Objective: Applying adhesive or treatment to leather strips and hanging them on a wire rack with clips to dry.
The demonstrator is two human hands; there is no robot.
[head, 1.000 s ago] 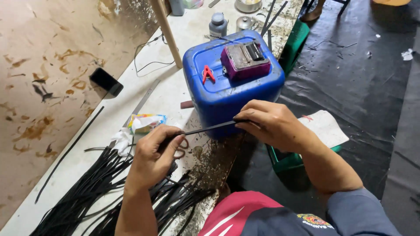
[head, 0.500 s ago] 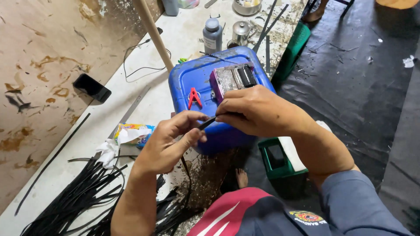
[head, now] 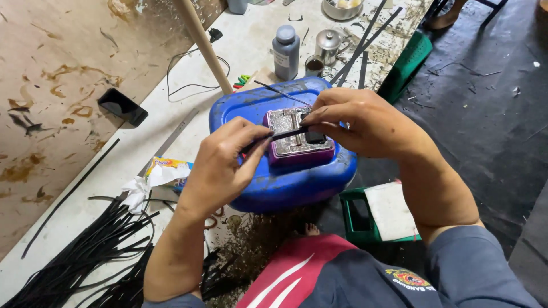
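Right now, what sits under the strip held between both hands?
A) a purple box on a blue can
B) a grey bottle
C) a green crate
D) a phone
A: the thin black strip, pinched by the left hand and right hand, lies across the purple box atop the blue can; the phone and bottle lie apart on the table.

A thin black flexible strip [head: 285,135] lies stretched level across the glittery purple metal box [head: 297,140] atop the blue plastic canister [head: 274,182].
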